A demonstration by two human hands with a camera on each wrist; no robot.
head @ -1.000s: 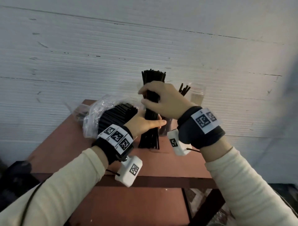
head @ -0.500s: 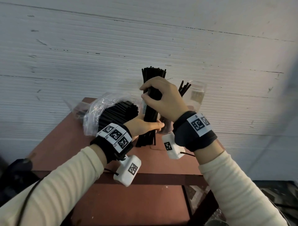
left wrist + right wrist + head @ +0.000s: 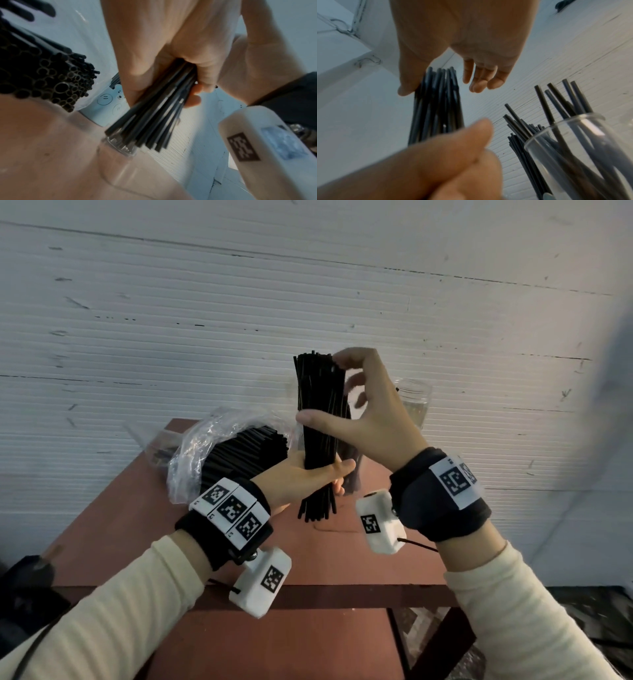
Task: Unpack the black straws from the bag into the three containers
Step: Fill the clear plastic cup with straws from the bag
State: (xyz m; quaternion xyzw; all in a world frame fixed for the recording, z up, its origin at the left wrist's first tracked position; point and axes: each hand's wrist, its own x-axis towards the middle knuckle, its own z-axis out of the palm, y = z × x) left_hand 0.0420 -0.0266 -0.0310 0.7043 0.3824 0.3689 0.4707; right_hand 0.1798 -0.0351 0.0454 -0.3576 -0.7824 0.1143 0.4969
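An upright bundle of black straws (image 3: 320, 419) is held over the red-brown table (image 3: 342, 563). My left hand (image 3: 329, 477) grips the bundle low down, thumb in front and fingers behind (image 3: 202, 83). Around its top, my right hand (image 3: 346, 392) is open and loose: the thumb touches the left side, a fingertip touches the top ends, and the other fingers are spread clear. The clear plastic bag (image 3: 191, 453), still full of black straws (image 3: 246, 453), lies to the left. A clear jar with several straws (image 3: 573, 148) stands behind my hands. An empty clear jar (image 3: 414, 402) is at the right.
A pale blue container with bear drawings (image 3: 108, 106) stands beside the bag. The white ribbed wall (image 3: 308, 302) rises right behind the table. The table's front edge (image 3: 342, 594) is near my wrists, with a dark bag (image 3: 27, 583) on the floor at left.
My right hand has let go of the bundle's middle and risen to its top with fingers spread. The left hand keeps its grip low on the straws.
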